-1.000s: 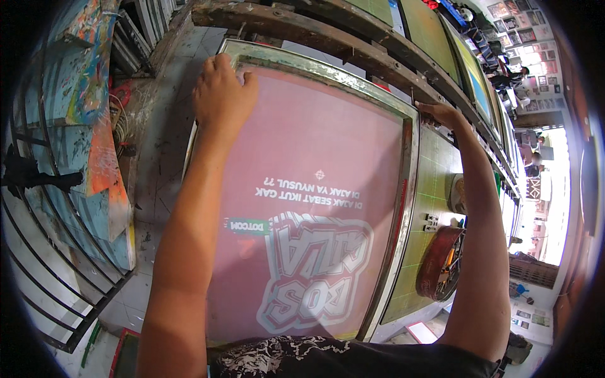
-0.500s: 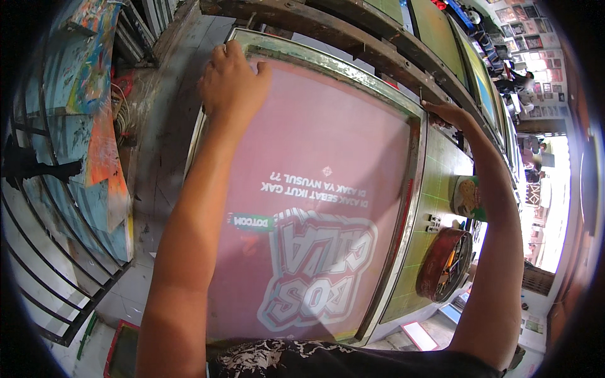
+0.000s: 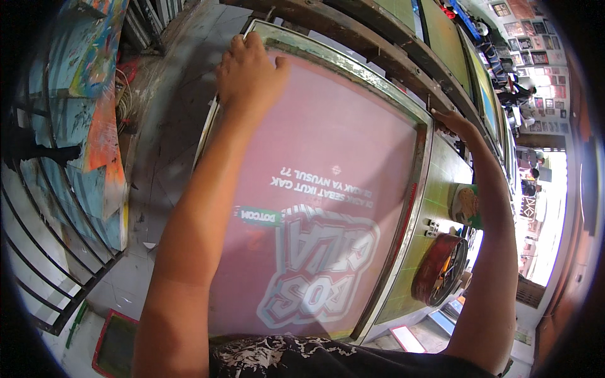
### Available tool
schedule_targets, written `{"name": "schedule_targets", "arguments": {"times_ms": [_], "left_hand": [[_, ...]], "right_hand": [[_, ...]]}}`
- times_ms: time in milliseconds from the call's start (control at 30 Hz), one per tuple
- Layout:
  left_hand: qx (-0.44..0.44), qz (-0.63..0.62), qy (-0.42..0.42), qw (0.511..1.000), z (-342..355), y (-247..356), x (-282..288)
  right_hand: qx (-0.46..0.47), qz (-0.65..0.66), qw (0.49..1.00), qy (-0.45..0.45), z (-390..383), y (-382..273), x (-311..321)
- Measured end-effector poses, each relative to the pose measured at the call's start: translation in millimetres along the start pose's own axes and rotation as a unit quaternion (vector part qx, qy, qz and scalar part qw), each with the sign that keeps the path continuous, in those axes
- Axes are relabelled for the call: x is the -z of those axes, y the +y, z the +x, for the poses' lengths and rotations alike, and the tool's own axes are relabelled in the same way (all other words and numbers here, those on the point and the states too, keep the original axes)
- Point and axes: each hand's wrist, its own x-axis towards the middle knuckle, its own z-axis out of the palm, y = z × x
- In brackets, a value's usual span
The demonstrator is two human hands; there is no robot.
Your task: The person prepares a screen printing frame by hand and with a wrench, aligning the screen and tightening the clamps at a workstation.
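A large screen printing frame (image 3: 378, 86) lies across the middle, its pink mesh (image 3: 315, 132) stretched inside a worn metal border. Pale lettering, a blocky logo and a small green label show upside down on the mesh. At the far left corner, my left hand (image 3: 252, 72) grips the border, fingers over its outer edge and thumb out above the mesh. My right hand (image 3: 457, 124) is closed at the far right corner, beside an upright bolt (image 3: 429, 101); some of its fingers are hidden.
Right of the frame, a green board (image 3: 403, 286) carries a round reddish tin of tools (image 3: 423, 277) and a printed tub (image 3: 466, 205). A dark rail (image 3: 372, 44) runs behind. Black metal bars (image 3: 47, 211) and paint-stained panels (image 3: 94, 145) stand left. More boards line the upper right.
The view has shifted a little, so the far corners and both hands appear slightly further right. Both hands remain at the same corners of the frame.
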Motion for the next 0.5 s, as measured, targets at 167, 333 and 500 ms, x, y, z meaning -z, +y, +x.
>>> {"name": "schedule_targets", "arguments": {"times_ms": [167,333,500], "left_hand": [[0.011,0.031,-0.016,0.999,1.1,4.2,-1.8],[0.016,0.031,-0.008,0.999,6.8,-10.9,-8.0],[0.002,0.008,-0.011,1.0,6.6,-3.7,-16.6]], "right_hand": [[0.042,-0.002,0.999,0.033,8.2,24.1,-7.3],[0.017,0.025,0.999,-0.041,15.5,4.8,0.4],[-0.035,0.054,0.996,-0.068,15.9,23.1,5.8]]}}
